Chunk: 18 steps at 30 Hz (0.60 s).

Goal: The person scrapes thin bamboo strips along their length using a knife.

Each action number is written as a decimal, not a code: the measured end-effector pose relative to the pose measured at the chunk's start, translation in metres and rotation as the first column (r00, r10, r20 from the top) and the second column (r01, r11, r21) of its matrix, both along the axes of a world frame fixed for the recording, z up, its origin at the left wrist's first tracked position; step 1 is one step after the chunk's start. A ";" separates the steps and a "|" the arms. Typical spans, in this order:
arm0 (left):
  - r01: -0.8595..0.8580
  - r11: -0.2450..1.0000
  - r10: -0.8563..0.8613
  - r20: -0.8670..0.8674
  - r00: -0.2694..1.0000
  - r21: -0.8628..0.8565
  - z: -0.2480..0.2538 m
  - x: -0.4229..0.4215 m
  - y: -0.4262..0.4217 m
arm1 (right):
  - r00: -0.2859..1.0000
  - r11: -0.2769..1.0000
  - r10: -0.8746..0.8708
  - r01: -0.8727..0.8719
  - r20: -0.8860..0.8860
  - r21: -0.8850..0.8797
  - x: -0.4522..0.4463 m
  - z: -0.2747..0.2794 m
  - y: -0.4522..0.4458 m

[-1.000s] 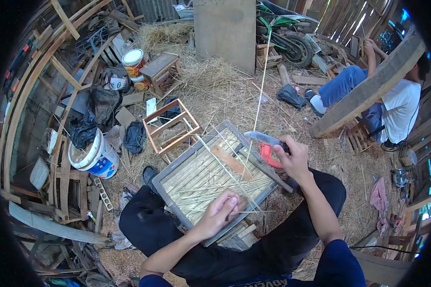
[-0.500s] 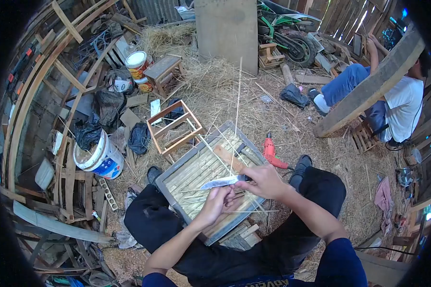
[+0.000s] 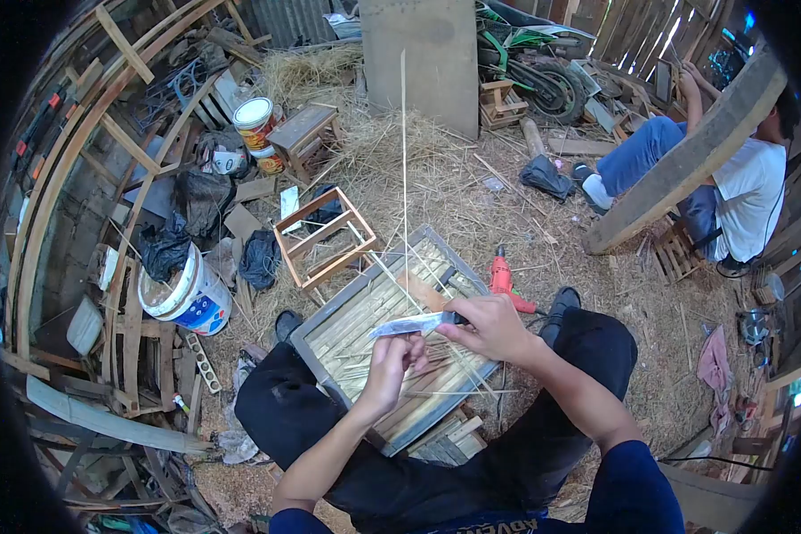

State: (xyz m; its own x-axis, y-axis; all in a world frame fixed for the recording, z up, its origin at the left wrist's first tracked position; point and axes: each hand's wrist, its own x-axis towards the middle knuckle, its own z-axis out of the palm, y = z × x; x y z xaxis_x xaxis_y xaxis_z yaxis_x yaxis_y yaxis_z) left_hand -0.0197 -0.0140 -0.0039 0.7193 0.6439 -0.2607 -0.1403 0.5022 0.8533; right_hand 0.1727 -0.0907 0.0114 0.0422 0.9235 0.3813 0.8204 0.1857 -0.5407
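My right hand point(image 3: 482, 327) is closed round the dark handle of a knife point(image 3: 407, 326). Its broad blade points left, just above my left hand point(image 3: 390, 367). The fingers of my left hand are pinched together on a long thin bamboo strip point(image 3: 405, 160), which rises past the blade and away from me. The strip's lower end is hidden by the blade and fingers. Both hands are over a framed board point(image 3: 322, 374) between my legs. Several loose thin strips point(image 3: 354, 363) lie across its slatted surface.
A red power drill point(image 3: 502, 274) lies right of the board. Beyond its far left corner is a small wooden frame point(image 3: 351, 206). A white bucket point(image 3: 187, 294) stands at the left, a wooden stool point(image 3: 304, 129) farther back. Behind a slanted post point(image 3: 685, 169), a person point(image 3: 749, 191) sits at the right.
The long strip's far end has swung left, and the strip now stands more upright in view. The knife and both hands have shifted slightly, with the blade a little higher.
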 end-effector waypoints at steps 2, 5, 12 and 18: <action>-0.047 0.998 0.047 -0.006 0.999 -0.041 -0.002 -0.003 0.004 | 1.000 1.000 0.002 -0.002 -0.016 0.030 0.000 -0.001 0.002; -0.057 0.997 0.057 -0.009 0.998 -0.044 0.004 -0.005 0.010 | 0.999 0.999 0.007 -0.006 -0.037 0.051 -0.001 -0.004 0.005; 0.052 0.998 -0.050 0.064 0.997 -0.026 0.010 -0.002 0.005 | 0.998 0.995 0.042 -0.037 -0.055 0.091 -0.007 -0.003 0.011; 0.137 0.988 -0.130 0.093 0.987 -0.072 0.009 -0.003 0.002 | 0.996 0.996 0.074 -0.072 -0.043 0.051 -0.007 -0.004 0.011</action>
